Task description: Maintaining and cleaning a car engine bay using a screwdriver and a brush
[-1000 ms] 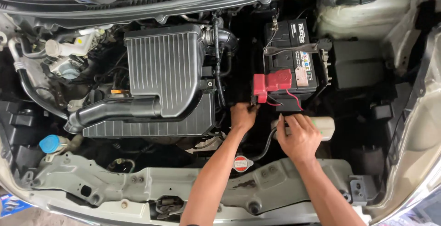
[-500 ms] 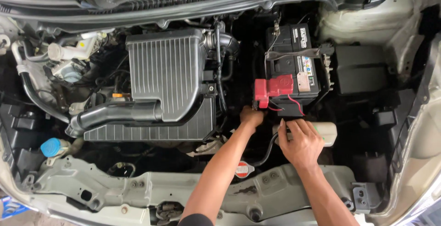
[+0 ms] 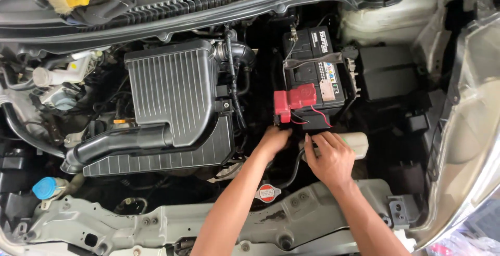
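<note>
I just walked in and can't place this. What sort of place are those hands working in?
It looks like the open engine bay of a car, perhaps at a repair shop. You can see a battery with a red terminal cover, a ribbed black air box and a radiator cap. Both hands work just below the battery.

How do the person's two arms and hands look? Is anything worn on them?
Both forearms are bare, with no sleeves in view. The left hand and the right hand wear no gloves, and I see no watch, ring or bracelet on either.
</note>
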